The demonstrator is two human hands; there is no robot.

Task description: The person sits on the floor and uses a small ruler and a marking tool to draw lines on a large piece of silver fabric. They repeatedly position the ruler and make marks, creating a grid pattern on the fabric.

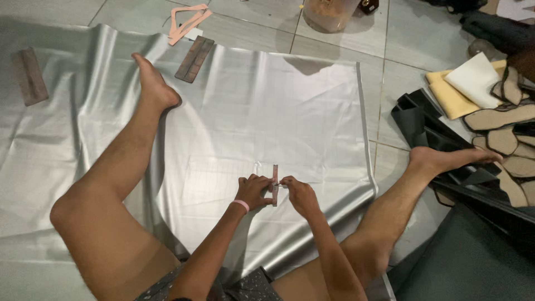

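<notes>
A large sheet of shiny silver material [267, 111] lies spread on the tiled floor between my bare legs. Faint ruled lines cross it near my hands. My left hand [253, 191], with a pink band on the wrist, presses a narrow brownish strip template [275, 177] flat on the sheet. My right hand [298, 194] sits just right of the strip with its fingers pinched on a small marking tool at the strip's edge; the tool is mostly hidden.
Two dark wooden blocks [194, 58] [30, 76] weigh down the sheet's far edge. Pink cut-out templates [188, 21] lie beyond it, and a clear container [329, 12] stands further back. Shoe sole pieces [501, 117], yellow and white foam sheets [473, 81] and black material [415, 120] pile at the right.
</notes>
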